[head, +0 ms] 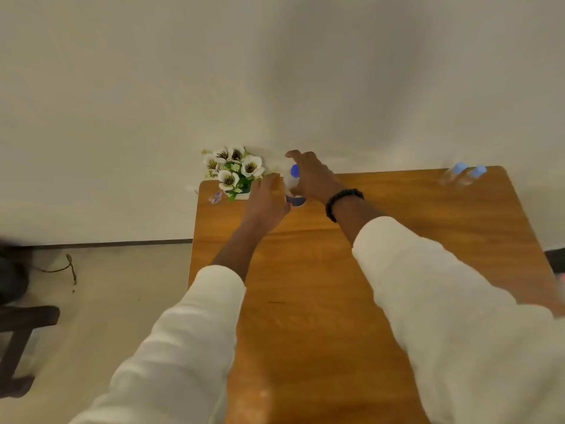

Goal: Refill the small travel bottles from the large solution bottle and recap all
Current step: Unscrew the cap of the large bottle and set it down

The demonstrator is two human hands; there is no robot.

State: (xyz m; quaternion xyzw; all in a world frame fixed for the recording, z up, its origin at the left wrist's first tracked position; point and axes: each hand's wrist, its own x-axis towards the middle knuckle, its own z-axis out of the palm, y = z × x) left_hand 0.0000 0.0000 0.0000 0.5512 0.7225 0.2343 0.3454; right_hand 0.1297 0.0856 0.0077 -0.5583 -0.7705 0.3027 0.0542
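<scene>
Two arms in white sleeves reach forward, side by side. The left hand [266, 199] lies palm down, fingers extended. The right hand [308, 179] spreads its fingers wide, thumb out, a dark beaded bracelet [342, 203] circling its wrist.

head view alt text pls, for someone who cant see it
Both hands reach across a wooden table to a blue-capped bottle by the wall, right hand around it, left hand beside it. A flower pot stands left; two small bottles stand far right.
</scene>
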